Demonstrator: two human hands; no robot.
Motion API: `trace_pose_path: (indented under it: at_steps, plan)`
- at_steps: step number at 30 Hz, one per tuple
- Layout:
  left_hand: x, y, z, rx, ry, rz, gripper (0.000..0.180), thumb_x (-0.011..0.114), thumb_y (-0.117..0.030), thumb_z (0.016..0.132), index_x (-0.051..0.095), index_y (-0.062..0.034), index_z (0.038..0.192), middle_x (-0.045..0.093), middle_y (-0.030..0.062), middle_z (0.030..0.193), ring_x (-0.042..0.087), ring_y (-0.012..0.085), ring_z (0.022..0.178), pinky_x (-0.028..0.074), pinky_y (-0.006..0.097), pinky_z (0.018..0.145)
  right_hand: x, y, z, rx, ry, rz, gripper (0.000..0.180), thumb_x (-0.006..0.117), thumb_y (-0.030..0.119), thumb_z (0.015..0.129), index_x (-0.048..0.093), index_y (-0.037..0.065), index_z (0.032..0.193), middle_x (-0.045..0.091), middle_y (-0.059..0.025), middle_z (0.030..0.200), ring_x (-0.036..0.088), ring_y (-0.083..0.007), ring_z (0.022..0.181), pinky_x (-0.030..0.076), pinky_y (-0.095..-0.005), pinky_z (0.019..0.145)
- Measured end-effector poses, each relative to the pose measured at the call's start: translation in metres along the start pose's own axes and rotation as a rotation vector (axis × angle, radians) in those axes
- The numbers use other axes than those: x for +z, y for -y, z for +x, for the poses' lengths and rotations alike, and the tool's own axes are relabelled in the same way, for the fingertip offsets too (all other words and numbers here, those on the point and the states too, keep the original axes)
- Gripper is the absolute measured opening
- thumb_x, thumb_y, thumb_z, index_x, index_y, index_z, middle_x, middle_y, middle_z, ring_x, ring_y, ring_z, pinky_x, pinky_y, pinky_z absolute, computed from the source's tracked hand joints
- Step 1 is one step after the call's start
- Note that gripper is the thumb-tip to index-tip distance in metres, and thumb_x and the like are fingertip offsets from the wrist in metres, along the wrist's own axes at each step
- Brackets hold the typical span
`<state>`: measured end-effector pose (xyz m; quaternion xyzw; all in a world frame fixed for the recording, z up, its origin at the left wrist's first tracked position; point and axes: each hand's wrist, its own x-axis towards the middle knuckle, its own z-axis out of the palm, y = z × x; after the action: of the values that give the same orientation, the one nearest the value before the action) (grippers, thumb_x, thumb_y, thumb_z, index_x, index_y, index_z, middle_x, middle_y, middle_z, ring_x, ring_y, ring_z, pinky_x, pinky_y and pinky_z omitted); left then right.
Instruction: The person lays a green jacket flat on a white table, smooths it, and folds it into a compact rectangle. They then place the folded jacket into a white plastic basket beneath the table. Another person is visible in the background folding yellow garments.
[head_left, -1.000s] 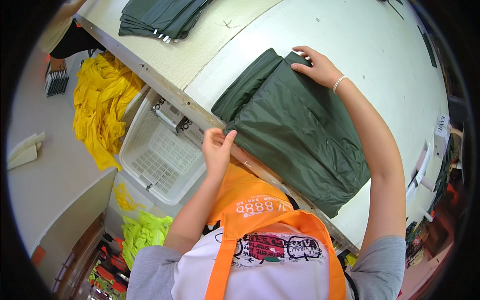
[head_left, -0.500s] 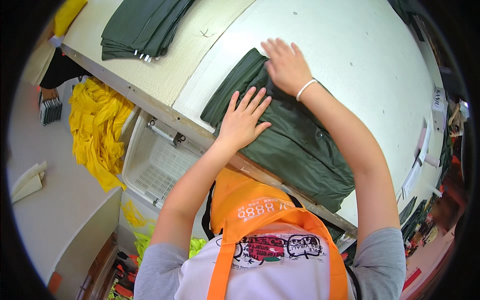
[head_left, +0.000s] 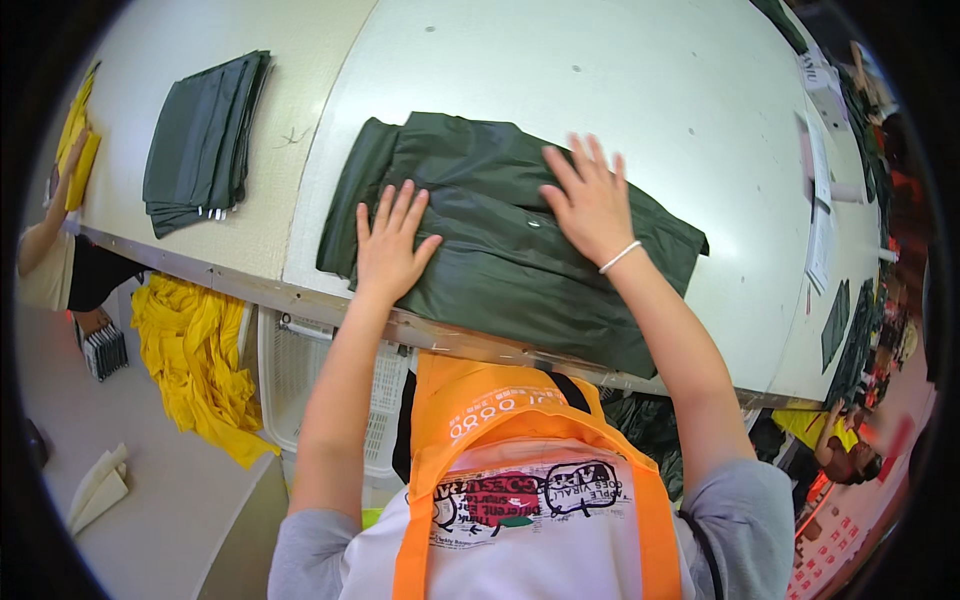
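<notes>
A dark green garment (head_left: 480, 270) of thin, shiny cloth lies folded on the white table (head_left: 480, 60), its near edge along the table's front edge. My left hand (head_left: 390, 255) rests flat on its left part, fingers spread. Over its right part is my right hand (head_left: 592, 205), fingers apart and slightly blurred; I cannot tell whether it touches the cloth. Neither hand grips anything. The left end of the garment shows several folded layers.
A stack of folded dark green garments (head_left: 205, 145) lies at the table's left. Below the edge are yellow cloth (head_left: 190, 360) and a white plastic basket (head_left: 285, 370). Another person's arm (head_left: 58, 205) reaches over yellow cloth at far left. Papers (head_left: 820, 200) lie at the right.
My right hand has moved from the garment's far left corner to its right part. The cloth lies more spread out at the far side. The head view has turned.
</notes>
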<state>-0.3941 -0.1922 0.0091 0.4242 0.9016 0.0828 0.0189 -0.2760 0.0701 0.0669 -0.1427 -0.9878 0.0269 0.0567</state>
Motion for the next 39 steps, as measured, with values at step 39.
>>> trace_pose_path:
  at_steps: [39]
  plan:
    - [0.041,-0.184,0.027,0.205,-0.005,-0.48,0.057,0.048,-0.041,0.091,0.036,-0.0174,0.141,0.026,0.0068,0.15,0.021,0.0262,0.139,0.013,0.048,0.112,-0.035,-0.106,-0.237,0.592,-0.118,1.386,0.067,0.051,0.013,0.093,0.013,0.011,0.149,0.027,-0.0126,0.148,0.034,-0.0209,0.13,0.028,-0.0282,0.106]
